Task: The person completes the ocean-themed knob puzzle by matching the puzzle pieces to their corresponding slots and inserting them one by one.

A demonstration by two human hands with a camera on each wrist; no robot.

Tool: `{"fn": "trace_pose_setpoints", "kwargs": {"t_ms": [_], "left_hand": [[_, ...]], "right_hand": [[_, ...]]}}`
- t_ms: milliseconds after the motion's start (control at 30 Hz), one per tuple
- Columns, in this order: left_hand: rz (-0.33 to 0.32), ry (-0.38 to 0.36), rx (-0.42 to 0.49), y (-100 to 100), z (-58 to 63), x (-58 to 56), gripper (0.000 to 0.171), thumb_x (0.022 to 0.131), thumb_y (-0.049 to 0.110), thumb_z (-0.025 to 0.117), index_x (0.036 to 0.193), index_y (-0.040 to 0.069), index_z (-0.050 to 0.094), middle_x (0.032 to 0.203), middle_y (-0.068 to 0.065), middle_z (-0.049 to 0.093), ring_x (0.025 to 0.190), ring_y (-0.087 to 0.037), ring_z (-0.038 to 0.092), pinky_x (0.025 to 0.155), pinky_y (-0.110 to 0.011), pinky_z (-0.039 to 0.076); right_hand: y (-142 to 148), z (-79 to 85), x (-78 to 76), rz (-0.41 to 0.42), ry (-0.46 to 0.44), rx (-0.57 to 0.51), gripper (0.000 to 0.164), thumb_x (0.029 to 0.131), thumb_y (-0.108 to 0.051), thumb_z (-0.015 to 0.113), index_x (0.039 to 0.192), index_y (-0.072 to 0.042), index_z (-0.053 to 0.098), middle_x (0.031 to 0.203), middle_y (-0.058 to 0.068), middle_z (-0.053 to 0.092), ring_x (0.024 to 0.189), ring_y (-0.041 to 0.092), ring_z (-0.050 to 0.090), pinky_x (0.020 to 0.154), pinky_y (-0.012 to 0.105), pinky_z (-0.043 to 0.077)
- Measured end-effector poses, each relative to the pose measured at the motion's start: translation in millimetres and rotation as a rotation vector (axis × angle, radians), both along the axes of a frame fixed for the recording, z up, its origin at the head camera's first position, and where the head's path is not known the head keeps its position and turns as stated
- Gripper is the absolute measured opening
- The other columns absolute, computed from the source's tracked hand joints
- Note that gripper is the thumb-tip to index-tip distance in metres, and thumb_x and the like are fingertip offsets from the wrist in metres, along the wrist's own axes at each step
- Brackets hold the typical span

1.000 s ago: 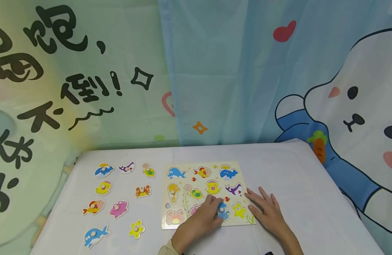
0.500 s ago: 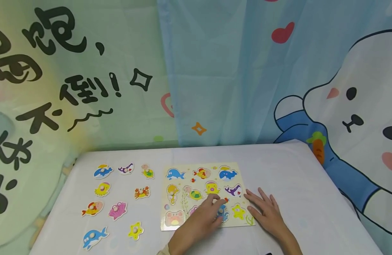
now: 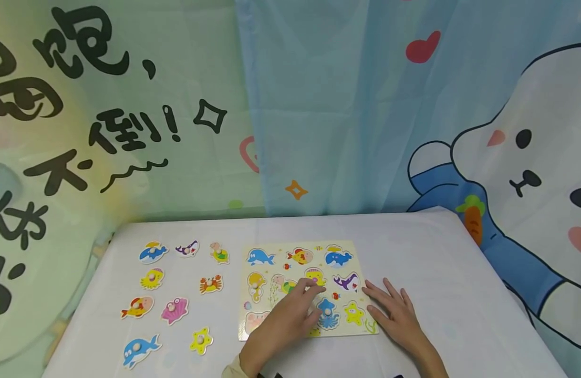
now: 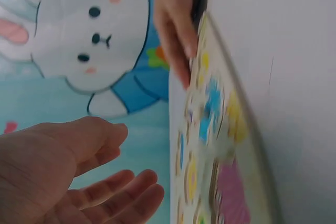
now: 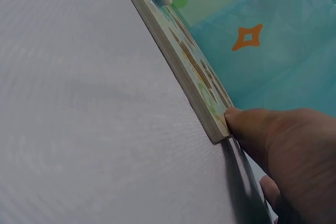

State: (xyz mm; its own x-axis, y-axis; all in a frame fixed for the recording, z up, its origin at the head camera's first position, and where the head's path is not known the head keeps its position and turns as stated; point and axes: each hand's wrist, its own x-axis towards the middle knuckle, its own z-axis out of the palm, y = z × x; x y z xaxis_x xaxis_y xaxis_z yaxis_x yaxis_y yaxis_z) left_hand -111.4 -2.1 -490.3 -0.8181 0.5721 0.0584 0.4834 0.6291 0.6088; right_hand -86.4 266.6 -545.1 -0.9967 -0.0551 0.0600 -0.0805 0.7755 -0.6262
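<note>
A pale yellow puzzle board (image 3: 296, 248) with sea-animal shapes lies on the white table. A blue octopus piece (image 3: 328, 315) with a knob sits in its lower row, and a yellow seahorse piece (image 3: 256, 286) with a knob sits at its left. My left hand (image 3: 292, 315) hovers over the lower middle of the board, holding nothing. In the left wrist view its fingers (image 4: 123, 198) are loosely bent, apart from the board. My right hand (image 3: 400, 317) rests flat at the board's right edge; in the right wrist view its thumb (image 5: 252, 127) touches the board's corner.
Left of the board lie several loose knobbed pieces, among them a blue whale (image 3: 140, 350), a yellow starfish (image 3: 201, 341), a pink shell (image 3: 175, 311), a red crab (image 3: 211, 284) and a turtle (image 3: 219, 253). A printed curtain (image 3: 314, 105) hangs behind the table (image 3: 442, 252).
My left hand has come off the blue octopus piece and shifted left and slightly up, leaving the octopus in view in the board. The right hand stays at the board's edge.
</note>
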Motion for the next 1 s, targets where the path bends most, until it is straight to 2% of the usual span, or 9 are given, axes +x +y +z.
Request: {"fn": "trace_pose_setpoints", "kwargs": {"t_ms": [133,267,467,700,933,1000], "left_hand": [[0.055,0.021,0.022,-15.2,1.3,-9.1,0.044,0.094,0.02,0.061,0.137,0.014,0.051,0.132,-0.001,0.05,0.106,-0.013,0.058,0.096,-0.028,0.051],[0.103,0.03,0.005,-26.5,3.5,-14.8,0.045,0.093,0.021,0.063,0.136,0.013,0.052,0.13,-0.001,0.05,0.114,-0.015,0.059,0.1,-0.033,0.05],[0.143,-0.001,0.023,-35.2,8.4,-20.1,0.047,0.092,0.022,0.064,0.137,0.014,0.051,0.136,-0.004,0.049,0.117,-0.02,0.06,0.098,-0.037,0.051],[0.189,-0.04,0.087,-50.8,10.8,-29.4,0.044,0.095,0.019,0.06,0.137,0.012,0.05,0.135,-0.007,0.048,0.108,-0.023,0.06,0.094,-0.039,0.052],[0.275,-0.035,0.129,-73.8,9.7,-40.3,0.043,0.094,0.017,0.062,0.135,0.01,0.05,0.128,-0.008,0.049,0.112,-0.023,0.061,0.088,-0.04,0.053],[0.306,-0.061,0.136,-82.9,9.8,-43.1,0.044,0.094,0.017,0.061,0.136,0.011,0.05,0.129,-0.008,0.048,0.114,-0.025,0.06,0.088,-0.041,0.053]], "right_hand": [[-0.9,0.3,-0.3,-0.002,-0.009,-0.003,0.041,0.092,-0.027,0.061,0.131,-0.013,0.06,0.145,0.014,0.05,0.143,0.049,0.019,0.111,0.07,0.001],[-0.5,-0.7,0.9,0.0,-0.008,0.004,0.041,0.093,-0.028,0.06,0.131,-0.013,0.06,0.145,0.014,0.05,0.142,0.05,0.02,0.111,0.07,0.001],[0.1,-1.8,0.5,0.002,-0.001,0.005,0.041,0.092,-0.028,0.061,0.131,-0.014,0.06,0.145,0.014,0.05,0.143,0.05,0.02,0.111,0.07,0.002],[2.2,-2.1,-1.8,0.009,0.01,0.011,0.041,0.093,-0.028,0.06,0.131,-0.014,0.059,0.145,0.015,0.05,0.142,0.05,0.02,0.112,0.069,0.001],[1.8,-2.3,-2.8,0.008,0.004,0.01,0.041,0.092,-0.028,0.061,0.131,-0.014,0.06,0.145,0.015,0.05,0.143,0.05,0.02,0.111,0.07,0.002],[1.3,-2.6,-2.2,0.006,-0.005,0.015,0.042,0.092,-0.029,0.06,0.131,-0.014,0.06,0.145,0.014,0.05,0.143,0.05,0.019,0.111,0.07,0.001]]}}
